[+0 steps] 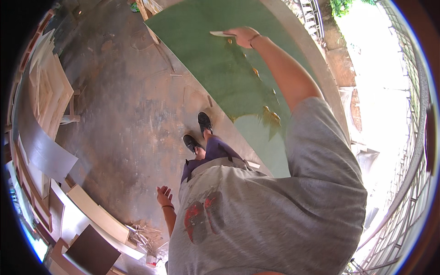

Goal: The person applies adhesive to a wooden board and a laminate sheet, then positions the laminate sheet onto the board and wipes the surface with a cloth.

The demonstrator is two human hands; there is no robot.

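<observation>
My right hand (243, 35), at the end of an outstretched arm, grips a thin pale spreader (222, 34) over the far part of a large green sheet (197, 55). Its blade lies low against the green surface; whether it touches cannot be made out. Blobs of yellow-brown glue (255, 72) run in a broken line from beside that hand toward me. A thicker glue patch (271, 115) sits nearer, where the surface turns paler green. My left hand (165, 196) hangs by my side above the floor, fingers apart, holding nothing.
Stacked boards (50, 87) stand at the far left, with a curved grey sheet (48, 151) before them. More panels (94, 250) and a pile of thin sticks (145, 236) lie at lower left. A metal railing (311, 18) is at the far right. My feet are on the stained floor (123, 114).
</observation>
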